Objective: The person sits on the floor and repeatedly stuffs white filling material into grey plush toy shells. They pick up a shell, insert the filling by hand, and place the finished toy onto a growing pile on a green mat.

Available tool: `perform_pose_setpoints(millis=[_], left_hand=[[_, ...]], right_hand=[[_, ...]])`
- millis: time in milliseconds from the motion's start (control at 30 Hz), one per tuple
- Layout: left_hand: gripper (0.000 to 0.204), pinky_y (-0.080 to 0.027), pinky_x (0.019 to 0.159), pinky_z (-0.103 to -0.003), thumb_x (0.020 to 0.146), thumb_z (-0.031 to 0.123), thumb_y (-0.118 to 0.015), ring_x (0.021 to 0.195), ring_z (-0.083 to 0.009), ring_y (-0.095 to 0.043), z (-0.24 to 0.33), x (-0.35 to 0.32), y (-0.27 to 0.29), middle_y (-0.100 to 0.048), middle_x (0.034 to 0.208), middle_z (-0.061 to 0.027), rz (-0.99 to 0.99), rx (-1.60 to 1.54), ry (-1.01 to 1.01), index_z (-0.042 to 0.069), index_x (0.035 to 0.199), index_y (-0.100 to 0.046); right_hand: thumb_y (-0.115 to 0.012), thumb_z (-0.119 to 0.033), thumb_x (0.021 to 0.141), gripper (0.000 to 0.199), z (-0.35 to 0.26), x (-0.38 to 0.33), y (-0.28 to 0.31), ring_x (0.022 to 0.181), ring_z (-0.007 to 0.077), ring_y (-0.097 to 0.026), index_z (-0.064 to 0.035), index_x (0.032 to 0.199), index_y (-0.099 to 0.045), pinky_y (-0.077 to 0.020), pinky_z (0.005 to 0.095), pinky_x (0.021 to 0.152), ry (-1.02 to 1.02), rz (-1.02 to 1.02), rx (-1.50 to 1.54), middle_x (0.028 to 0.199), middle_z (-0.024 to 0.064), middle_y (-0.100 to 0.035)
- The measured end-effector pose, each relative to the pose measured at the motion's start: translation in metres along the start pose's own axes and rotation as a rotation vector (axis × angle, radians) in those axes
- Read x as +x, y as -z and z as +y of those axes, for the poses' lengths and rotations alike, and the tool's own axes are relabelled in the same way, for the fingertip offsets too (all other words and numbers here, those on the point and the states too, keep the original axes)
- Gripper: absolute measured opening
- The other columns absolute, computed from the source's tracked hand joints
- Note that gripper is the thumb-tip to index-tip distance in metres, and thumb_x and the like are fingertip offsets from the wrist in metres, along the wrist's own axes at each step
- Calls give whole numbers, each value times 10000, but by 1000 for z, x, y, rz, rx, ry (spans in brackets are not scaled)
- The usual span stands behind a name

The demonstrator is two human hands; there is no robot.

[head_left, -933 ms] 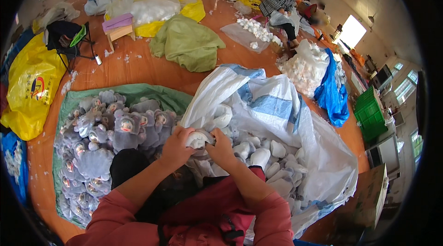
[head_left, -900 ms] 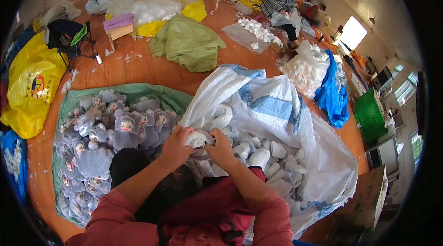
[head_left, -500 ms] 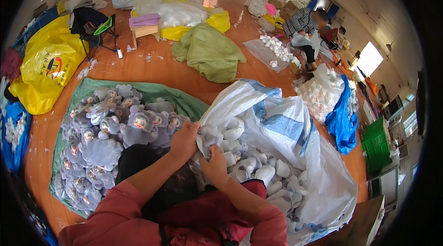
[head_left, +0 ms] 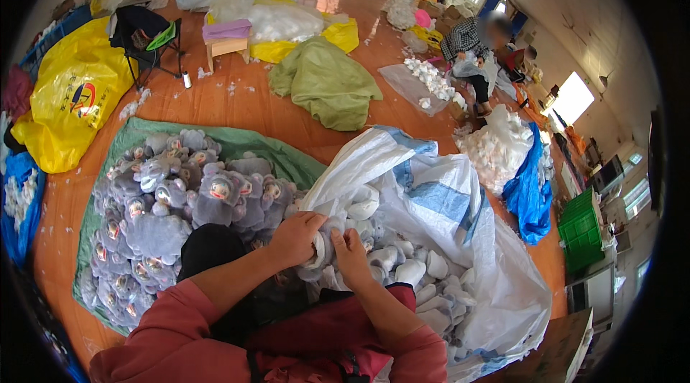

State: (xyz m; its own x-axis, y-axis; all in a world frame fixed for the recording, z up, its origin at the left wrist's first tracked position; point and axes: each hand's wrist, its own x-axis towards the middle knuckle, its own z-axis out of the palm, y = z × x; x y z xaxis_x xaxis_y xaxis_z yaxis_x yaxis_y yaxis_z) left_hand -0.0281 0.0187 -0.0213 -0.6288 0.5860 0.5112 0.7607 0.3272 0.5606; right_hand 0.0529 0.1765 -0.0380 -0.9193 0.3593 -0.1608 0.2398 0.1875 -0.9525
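Note:
Between my hands is a grey-and-white plush piece (head_left: 316, 256), its rim turned outward. My left hand (head_left: 296, 239) is closed on its upper left side. My right hand (head_left: 351, 256) is at its right side, thumb and fingers pinched together at the edge. Just right of the hands, a white woven sack (head_left: 449, 174) with blue stripes lies open, with several grey-and-white plush pieces (head_left: 410, 272) inside. To the left, a heap of grey plush toys (head_left: 158, 232) lies on a green sheet (head_left: 295, 156). My fingers partly hide the piece.
An olive cloth bundle (head_left: 327, 84) lies ahead on the orange floor. A yellow sack (head_left: 68, 95) and a folding chair (head_left: 147, 38) stand at left. Right are a blue bag (head_left: 528, 196) and a green crate (head_left: 581, 232). Another person (head_left: 471, 48) sits far right beside white stuffing (head_left: 431, 79).
Both hands have come slightly nearer to me with the plush piece. My left hand has turned over its top, and the piece's rim now shows rounder.

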Motion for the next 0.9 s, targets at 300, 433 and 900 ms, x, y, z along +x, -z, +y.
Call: perform_pose_setpoints(millis=[300,433,900], left_hand=[[700,-451,927,-424,659,79,-693,1052,-352,-547,13,0,12,-563,1146,-149,-134,-46,-27,20,1325,-489],[743,-460,876,-406,640,99,-711,984,-326,-566,19,-3,14,-568,1063,-112,-106,32,-53,65,1347,-485],[496,-502,679,-412,755,54,-590,804,-329,-617,-2,18,25,-634,974,-124,307,213,-54,36,1250,-560]], right_hand=[[-603,-383,965,407,12,9,-3,663,175,-488,9,888,-525,-430,360,618,148,95,-45,717,98,-549],[-596,-410,964,449,-6,8,5,636,161,-491,15,824,-564,-428,351,599,66,37,-70,665,90,-548],[-491,-434,1017,448,-39,-16,-8,546,40,-406,-69,766,-557,-363,234,481,-32,-252,263,635,-59,-447]])
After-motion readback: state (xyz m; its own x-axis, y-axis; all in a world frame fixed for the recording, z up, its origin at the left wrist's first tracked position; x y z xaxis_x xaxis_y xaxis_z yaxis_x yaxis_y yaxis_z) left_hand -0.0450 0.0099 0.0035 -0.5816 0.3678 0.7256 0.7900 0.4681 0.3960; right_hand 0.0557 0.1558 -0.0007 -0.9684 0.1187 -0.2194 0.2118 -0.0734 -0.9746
